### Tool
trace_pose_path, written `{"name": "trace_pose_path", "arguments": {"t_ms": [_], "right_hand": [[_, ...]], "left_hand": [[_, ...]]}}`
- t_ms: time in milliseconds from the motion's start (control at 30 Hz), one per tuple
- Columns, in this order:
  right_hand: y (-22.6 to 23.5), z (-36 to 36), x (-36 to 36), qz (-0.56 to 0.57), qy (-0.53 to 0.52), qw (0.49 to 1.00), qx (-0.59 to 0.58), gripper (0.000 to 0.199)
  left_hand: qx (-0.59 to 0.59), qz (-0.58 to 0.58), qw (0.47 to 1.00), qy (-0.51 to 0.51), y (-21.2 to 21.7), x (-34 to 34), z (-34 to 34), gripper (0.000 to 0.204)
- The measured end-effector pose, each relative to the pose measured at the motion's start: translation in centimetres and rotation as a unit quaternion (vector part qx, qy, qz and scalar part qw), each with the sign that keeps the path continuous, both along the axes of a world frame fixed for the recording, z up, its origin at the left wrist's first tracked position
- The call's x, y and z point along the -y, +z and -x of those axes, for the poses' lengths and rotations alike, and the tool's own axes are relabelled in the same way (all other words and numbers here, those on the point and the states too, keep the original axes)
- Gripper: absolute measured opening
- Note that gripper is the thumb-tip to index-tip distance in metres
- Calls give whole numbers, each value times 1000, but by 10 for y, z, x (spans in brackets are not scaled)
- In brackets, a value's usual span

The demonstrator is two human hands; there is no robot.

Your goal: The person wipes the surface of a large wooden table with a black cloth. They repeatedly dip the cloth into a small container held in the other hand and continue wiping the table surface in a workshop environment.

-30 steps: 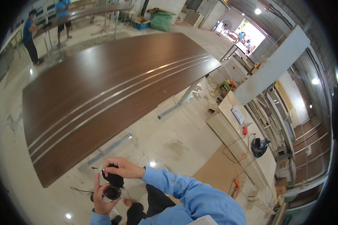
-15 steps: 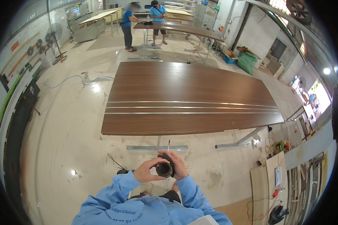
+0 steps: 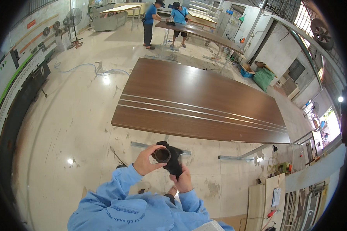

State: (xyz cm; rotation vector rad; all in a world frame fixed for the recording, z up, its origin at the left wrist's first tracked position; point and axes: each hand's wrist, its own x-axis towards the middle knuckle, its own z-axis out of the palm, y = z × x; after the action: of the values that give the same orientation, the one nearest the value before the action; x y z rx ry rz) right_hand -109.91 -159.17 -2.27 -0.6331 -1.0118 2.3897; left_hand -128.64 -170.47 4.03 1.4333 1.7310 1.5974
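My left hand [image 3: 144, 161] is curled around a small dark round jar [image 3: 162, 155], its open mouth facing up toward me. The jar's inside looks dark; what it contains I cannot make out. Against the jar's right side lies a crumpled black cloth [image 3: 175, 164]. Its lower end is gripped by my right hand [image 3: 184, 181], with the fingers closed on it. Both hands are held just short of the near edge of a brown wood-grain panel [image 3: 204, 82] crossed by three thin silvery strips.
Metal stand feet [image 3: 235, 157] rest on the floor under the panel. Two people work at another brown panel [image 3: 204, 34] farther back. A long machine [image 3: 25, 90] lines the left side. A blue hose [image 3: 79, 69] trails over the floor. Boards [image 3: 255, 200] stand at the lower right.
My right hand has slid down, and the black cloth now hangs more openly beside the jar. A thin stick seen above my fingers earlier no longer shows. The view has turned left.
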Motion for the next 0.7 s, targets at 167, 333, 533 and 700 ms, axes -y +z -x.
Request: {"name": "trace_pose_path", "arguments": {"t_ms": [167,333,533,700], "right_hand": [[29,6,-22,-177,-103,979,-11,9],[45,31,-34,-119,-84,984,-104,6],[45,45,-38,-21,103,982,-155,13],[24,51,-40,-37,57,988,-139,14]], "left_hand": [[6,51,997,-59,12,4,-3,67],[4,55,993,-103,18,0,-17,68],[8,97,985,-142,17,-3,-19,68],[16,113,979,-169,16,1,-21,69]]}}
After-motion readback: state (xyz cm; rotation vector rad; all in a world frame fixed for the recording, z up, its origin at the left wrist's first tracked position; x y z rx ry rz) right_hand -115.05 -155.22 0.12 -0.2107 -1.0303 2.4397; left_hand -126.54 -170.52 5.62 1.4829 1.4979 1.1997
